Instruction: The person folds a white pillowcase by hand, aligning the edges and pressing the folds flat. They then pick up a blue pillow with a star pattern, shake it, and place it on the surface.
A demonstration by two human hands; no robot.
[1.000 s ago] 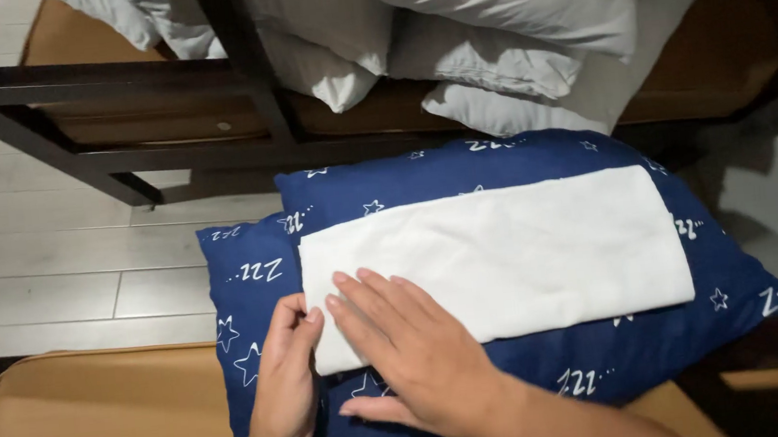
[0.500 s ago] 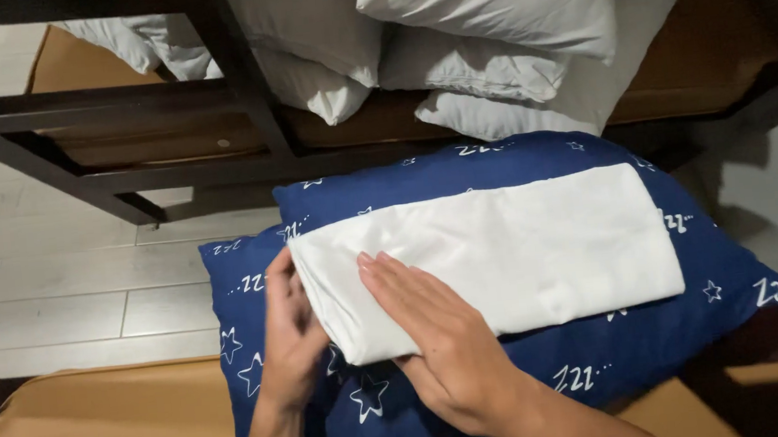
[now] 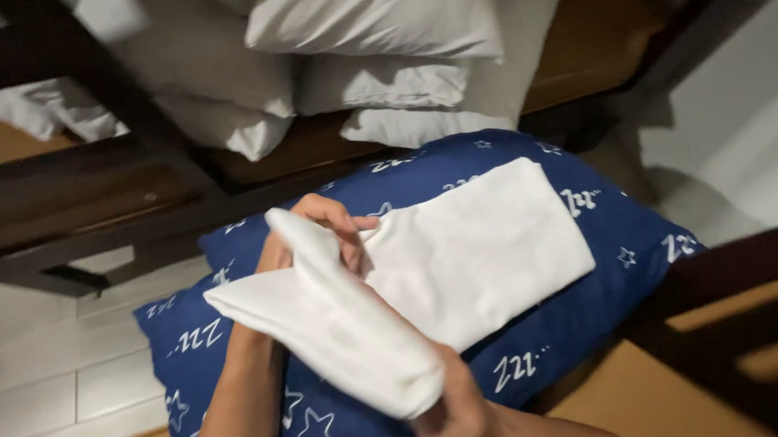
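While our left hand (image 3: 314,230) pinches the far edge of the white cloth (image 3: 469,258) and our right hand (image 3: 456,421) clamps its near end, we lift that side off the blue pillow (image 3: 621,253), apparently to fold it over.

Matt white cloth (image 3: 469,258) (smooth) on blue cotton-like pillow (image 3: 603,264)
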